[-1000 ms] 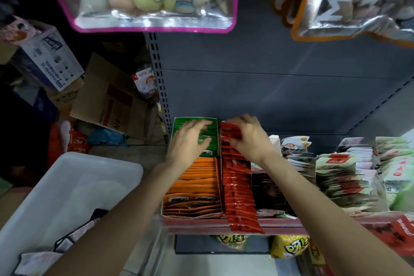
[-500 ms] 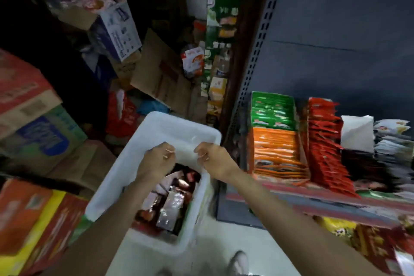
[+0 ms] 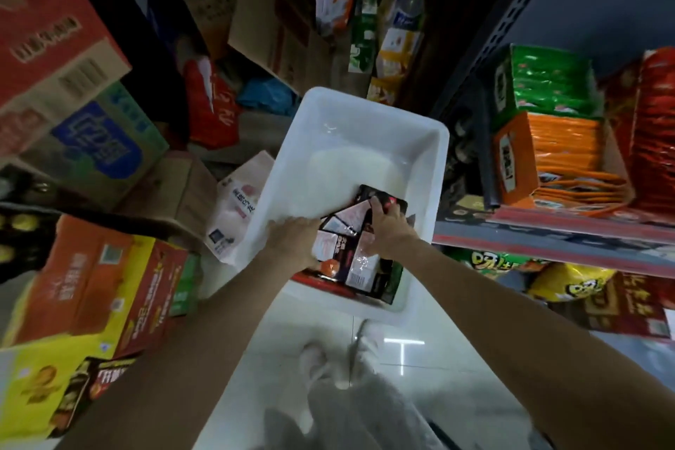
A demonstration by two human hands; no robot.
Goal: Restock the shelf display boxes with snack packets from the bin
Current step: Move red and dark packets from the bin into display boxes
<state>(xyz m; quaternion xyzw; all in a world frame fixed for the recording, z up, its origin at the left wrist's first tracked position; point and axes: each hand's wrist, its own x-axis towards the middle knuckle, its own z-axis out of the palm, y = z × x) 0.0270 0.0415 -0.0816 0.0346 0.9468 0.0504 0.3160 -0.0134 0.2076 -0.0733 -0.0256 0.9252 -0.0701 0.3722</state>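
Head view: both hands in white bin [image 3: 365, 113] w/ snack packets [image 3: 345, 256]; right hand [image 3: 387, 230] grips one packet, left hand [image 3: 296, 241] steadies the pile, grip unclear.

Left fingers [image 3: 312, 226] hidden (under packets [image 3: 350, 248])

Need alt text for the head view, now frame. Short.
Both hands reach into a white plastic bin on the floor; the right hand grips dark snack packets piled at its near end, and the left hand rests against them. To the right, a shelf holds display boxes of green packets and orange packets; cardboard cartons crowd the left.
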